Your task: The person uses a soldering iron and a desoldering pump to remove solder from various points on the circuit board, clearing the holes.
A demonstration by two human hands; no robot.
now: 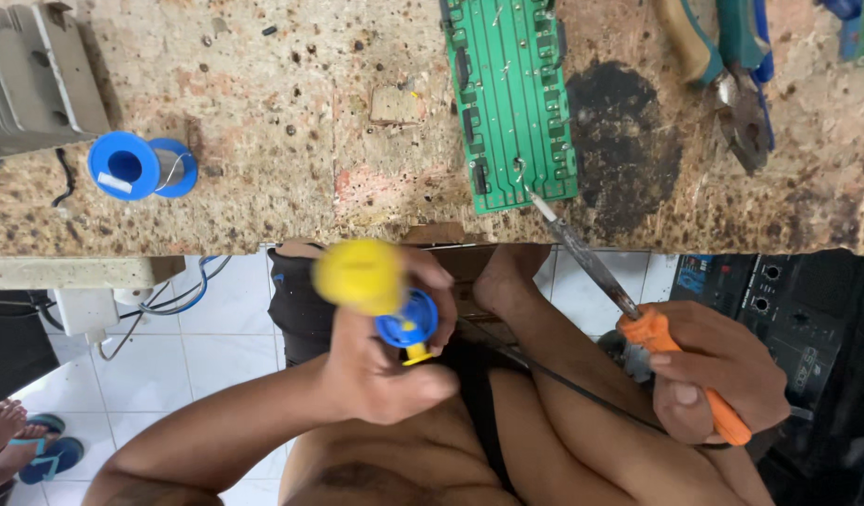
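My right hand (717, 370) grips the orange handle of a soldering iron (591, 262), whose tip touches the near edge of a green circuit board (511, 94) lying on the worn workbench (291, 159). My left hand (385, 361) holds a yellow and blue desoldering pump (380, 290) below the bench edge, pointing toward me. The pump's yellow end is blurred.
A blue spool of solder wire (140, 166) lies at the bench's left, beside a grey ribbed box (34, 80). Pliers with blue and tan handles (731, 66) rest at the right. A black audio device (788, 309) stands lower right. Another person's feet in sandals (24, 440) show lower left.
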